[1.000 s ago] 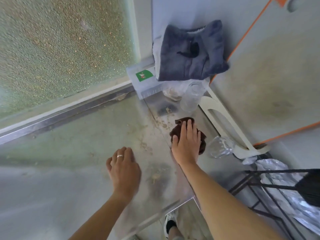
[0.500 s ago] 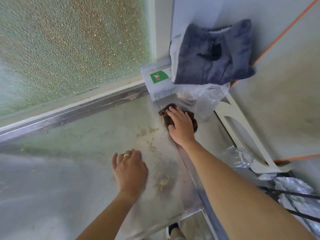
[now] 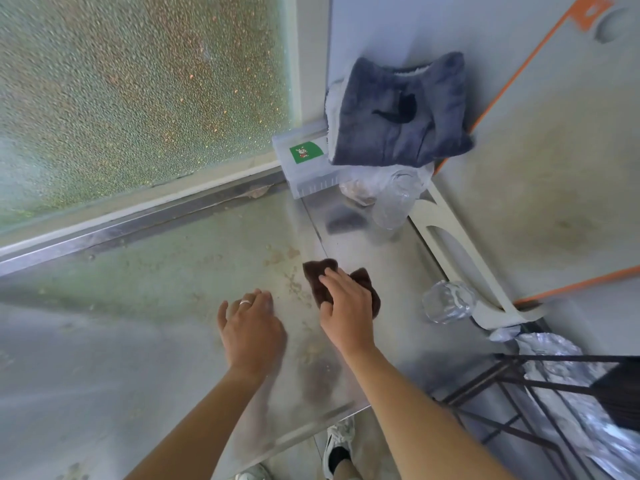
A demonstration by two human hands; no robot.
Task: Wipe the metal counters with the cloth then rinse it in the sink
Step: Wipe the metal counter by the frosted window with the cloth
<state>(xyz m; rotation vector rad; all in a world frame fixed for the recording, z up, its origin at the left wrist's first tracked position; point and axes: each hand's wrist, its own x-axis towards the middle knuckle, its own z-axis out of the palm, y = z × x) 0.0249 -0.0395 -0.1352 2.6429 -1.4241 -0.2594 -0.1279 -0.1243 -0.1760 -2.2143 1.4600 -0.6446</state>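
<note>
A dark brown cloth (image 3: 319,276) lies bunched on the metal counter (image 3: 145,289), right at the seam between the wide counter and a narrower metal strip. My right hand (image 3: 346,306) presses flat on top of the cloth, covering its near half. My left hand (image 3: 251,327), with a ring on one finger, rests palm down on the counter just left of the cloth and holds nothing. Brownish crumbs and smears dot the counter beyond and between my hands. No sink is in view.
A grey folded towel (image 3: 398,112) sits on a clear plastic box (image 3: 304,164) in the far corner. Two clear glasses (image 3: 394,199) (image 3: 446,301) and a white rack (image 3: 460,251) line the right side. A frosted window (image 3: 138,91) runs along the back. A black wire stand (image 3: 519,403) stands at the lower right.
My right hand has drawn the cloth back toward me from the far corner by the plastic box. My left hand has stayed in about the same place on the counter.
</note>
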